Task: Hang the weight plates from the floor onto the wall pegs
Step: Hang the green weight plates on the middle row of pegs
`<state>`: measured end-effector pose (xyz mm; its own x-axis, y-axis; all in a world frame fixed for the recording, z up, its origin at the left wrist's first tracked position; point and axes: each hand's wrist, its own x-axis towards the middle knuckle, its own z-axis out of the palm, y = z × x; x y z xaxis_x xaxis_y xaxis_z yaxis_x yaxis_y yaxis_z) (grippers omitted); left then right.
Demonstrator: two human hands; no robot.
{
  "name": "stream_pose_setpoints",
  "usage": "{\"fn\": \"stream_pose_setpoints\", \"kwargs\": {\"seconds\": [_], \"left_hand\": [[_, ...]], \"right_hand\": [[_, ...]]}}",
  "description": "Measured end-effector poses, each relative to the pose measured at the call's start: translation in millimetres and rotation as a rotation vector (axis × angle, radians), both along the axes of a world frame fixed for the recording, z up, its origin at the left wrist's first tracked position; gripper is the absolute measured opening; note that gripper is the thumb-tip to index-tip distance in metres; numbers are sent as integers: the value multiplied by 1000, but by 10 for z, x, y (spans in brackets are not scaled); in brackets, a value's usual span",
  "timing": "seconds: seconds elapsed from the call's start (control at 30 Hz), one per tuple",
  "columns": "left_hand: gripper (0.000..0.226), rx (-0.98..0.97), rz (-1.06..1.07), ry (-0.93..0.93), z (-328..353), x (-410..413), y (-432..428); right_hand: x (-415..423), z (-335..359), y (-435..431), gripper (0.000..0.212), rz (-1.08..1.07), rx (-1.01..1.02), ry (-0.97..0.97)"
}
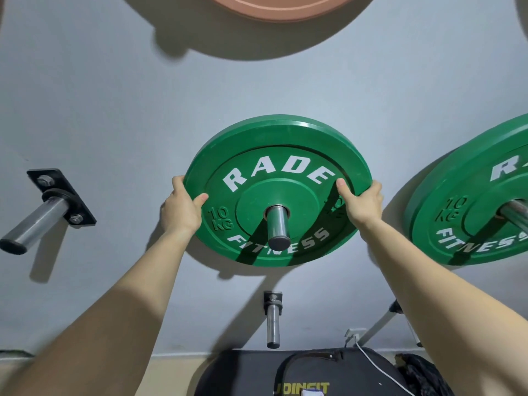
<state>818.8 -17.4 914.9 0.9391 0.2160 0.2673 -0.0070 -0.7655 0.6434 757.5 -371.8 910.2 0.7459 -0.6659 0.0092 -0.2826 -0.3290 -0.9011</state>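
A green 10 kg weight plate (274,155) hangs against the grey wall with a steel wall peg (277,227) through its centre hole. My left hand (183,207) grips the plate's left rim, thumb on the face and fingers behind the edge. My right hand (363,202) grips the right rim the same way. A second green 10 kg plate (468,201) hangs on another peg at the right edge of the view.
A bare peg on a black bracket (43,212) sticks out at the left. A smaller bare peg (273,321) sits low on the wall. A reddish-brown plate (285,10) hangs above. Black mats (257,372), a white cable (377,370) and a metal stand leg (383,324) lie below.
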Motion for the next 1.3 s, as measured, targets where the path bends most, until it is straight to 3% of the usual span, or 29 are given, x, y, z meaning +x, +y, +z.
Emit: {"fn": "stream_pose_setpoints", "kwargs": {"seconds": [0.17, 0.67, 0.8, 0.9, 0.97, 1.03, 1.1, 1.2, 1.3], "left_hand": [[48, 19, 35, 55, -86, -28, 26], [47, 120, 41, -2, 35, 41, 16], [49, 72, 45, -14, 41, 23, -21], [60, -167, 90, 12, -68, -53, -124], [83, -534, 189, 141, -219, -130, -222], [102, -900, 267, 359, -332, -256, -348], [110, -1118, 205, 502, -361, -337, -472], [127, -1249, 60, 552, -304, -335, -662], [127, -1245, 51, 525, -237, -280, -799]], "right_hand": [[67, 78, -11, 94, 18, -59, -2], [-7, -101, -97, 87, 27, -18, 18], [-8, -112, -116, 86, 32, -13, 18], [-36, -125, -55, 92, -36, 31, 63], [-98, -192, 109, 105, -135, 136, 160], [-168, -297, 345, 121, -154, 362, 204], [-178, -374, 570, 142, -106, 599, 168], [-63, -352, 806, 164, 11, 811, 66], [76, -276, 925, 167, -21, 932, -19]]}}
